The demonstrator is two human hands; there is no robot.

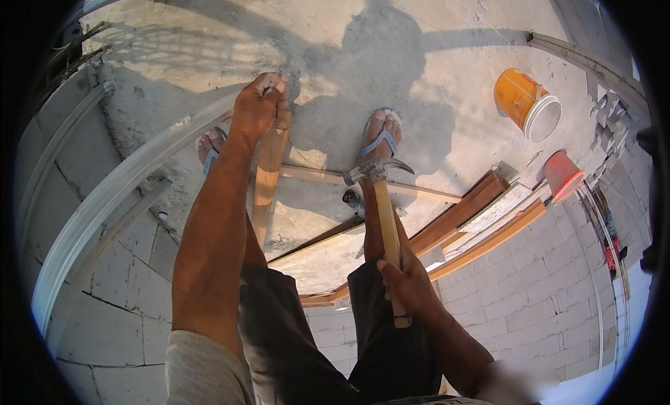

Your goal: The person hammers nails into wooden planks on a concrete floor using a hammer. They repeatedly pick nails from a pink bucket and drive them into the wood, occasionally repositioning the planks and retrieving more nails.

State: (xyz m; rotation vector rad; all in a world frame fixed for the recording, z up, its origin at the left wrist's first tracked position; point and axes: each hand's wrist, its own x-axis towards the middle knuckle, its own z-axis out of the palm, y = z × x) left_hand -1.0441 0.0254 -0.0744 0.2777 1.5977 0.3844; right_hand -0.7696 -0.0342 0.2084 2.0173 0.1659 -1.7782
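My right hand [405, 282] grips the wooden handle of a claw hammer [389, 216], its steel head up and the claw pointing right, above my right foot. My left hand [260, 109] is curled at the upper end of a wooden board [271, 169], with thumb and forefinger pinched together; whether a small thing is between them cannot be told. The board stands or leans between my feet, and a thin wooden strip [319, 173] runs from it to the right along the concrete floor. A long pale metal channel or rail [120, 180] curves past behind my left wrist.
An orange bucket [518, 101] lies on its side at the right, near a red bucket [562, 175]. Stacked timber [455, 214] lies by the block wall [523, 295]. Another block wall [115, 263] stands left. Broken block pieces [610, 127] lie far right.
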